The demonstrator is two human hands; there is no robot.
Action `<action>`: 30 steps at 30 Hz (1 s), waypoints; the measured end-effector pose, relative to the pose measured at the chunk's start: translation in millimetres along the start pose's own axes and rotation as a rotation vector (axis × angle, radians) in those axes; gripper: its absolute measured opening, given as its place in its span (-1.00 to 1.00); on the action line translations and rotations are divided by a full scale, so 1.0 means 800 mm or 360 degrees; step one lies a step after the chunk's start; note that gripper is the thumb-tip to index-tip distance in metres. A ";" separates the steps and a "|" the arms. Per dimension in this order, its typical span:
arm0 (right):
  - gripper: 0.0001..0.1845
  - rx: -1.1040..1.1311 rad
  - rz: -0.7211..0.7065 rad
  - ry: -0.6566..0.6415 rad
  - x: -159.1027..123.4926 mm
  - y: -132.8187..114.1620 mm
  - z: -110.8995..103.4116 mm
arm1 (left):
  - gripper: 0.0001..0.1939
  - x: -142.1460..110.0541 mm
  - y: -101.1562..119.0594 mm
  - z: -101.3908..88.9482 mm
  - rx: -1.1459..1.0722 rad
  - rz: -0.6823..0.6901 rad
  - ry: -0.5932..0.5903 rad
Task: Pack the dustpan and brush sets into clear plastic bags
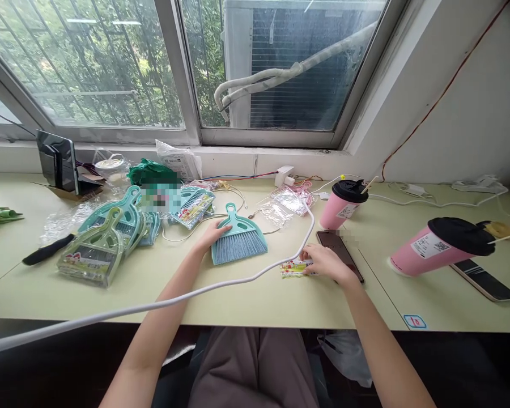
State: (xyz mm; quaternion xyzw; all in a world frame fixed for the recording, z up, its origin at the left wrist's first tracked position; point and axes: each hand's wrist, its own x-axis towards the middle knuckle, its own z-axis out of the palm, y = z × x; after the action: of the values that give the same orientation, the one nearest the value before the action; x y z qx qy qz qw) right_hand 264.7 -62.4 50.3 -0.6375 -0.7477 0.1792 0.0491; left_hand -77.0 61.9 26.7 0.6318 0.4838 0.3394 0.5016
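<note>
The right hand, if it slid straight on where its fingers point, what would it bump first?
Likely the colourful card the right hand seems to touch; the white cable crosses that way too, but its height is unclear.

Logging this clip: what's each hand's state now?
Left hand: closed on the edge of the blue brush.
Right hand: touching the printed card; grip can't be told.

The left hand (211, 235) and right hand (323, 262) are bare, as are the slim forearms (148, 348). The trousers (255, 368) are a muted brownish mauve, softly creased, and seemingly plain, though shadow dulls them.
</note>
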 end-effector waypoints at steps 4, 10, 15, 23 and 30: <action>-0.77 0.0349 -0.0123 -0.0059 0.001 -0.025 -0.001 | -0.47 0.000 -0.002 -0.002 -0.0030 0.0011 0.0007; -0.86 0.0865 -0.0656 -0.0080 0.046 -0.094 0.002 | -0.44 0.003 -0.009 -0.010 -0.0121 -0.0038 -0.0091; -0.77 0.0693 -0.0720 -0.0041 0.115 -0.145 0.007 | -0.29 0.001 -0.011 -0.015 -0.0246 -0.0084 -0.0060; -0.76 0.0441 -0.0716 0.0428 0.152 -0.139 0.045 | -0.14 -0.007 -0.007 -0.004 -0.0488 -0.0120 -0.0171; -0.53 0.0142 -0.0398 0.0818 0.148 -0.124 0.051 | -0.01 -0.010 -0.003 -0.009 -0.0288 -0.0058 -0.0199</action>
State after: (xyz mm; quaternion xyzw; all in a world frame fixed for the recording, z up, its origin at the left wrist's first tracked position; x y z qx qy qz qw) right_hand 138.1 31.7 27.1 -0.5620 -0.7750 0.0370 0.2866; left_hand -86.4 56.6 26.4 0.5950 0.4304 0.3326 0.5918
